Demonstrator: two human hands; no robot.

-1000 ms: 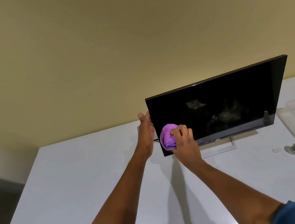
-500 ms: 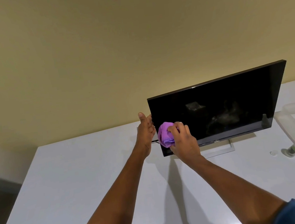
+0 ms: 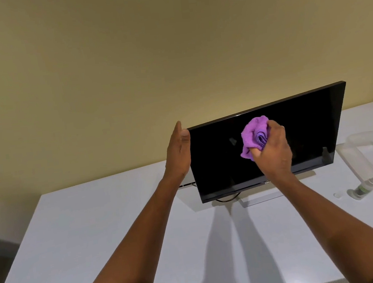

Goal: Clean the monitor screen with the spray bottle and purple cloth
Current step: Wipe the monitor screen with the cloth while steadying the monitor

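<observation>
A black monitor (image 3: pixel 220 160) stands on a white table, its screen dark. My right hand (image 3: pixel 272 152) presses a bunched purple cloth (image 3: pixel 253 137) against the upper middle of the screen. My left hand (image 3: pixel 178 152) rests flat against the monitor's left edge near the top corner, thumb on the front bezel, fingers behind it. A small spray bottle (image 3: pixel 362 190) with a green label lies on the table at the right, well away from both hands, with its small clear cap (image 3: pixel 337 195) beside it.
The white table (image 3: pixel 98 232) runs out to the left and the front, against a yellow wall. A clear plastic tray (image 3: pixel 368 155) sits to the right of the monitor. A black cable (image 3: pixel 228 199) loops under the screen beside the silver stand (image 3: pixel 259 199).
My right hand has carried the cloth from the screen's lower left corner up and right to its upper middle. My left hand has slid up the monitor's left edge.
</observation>
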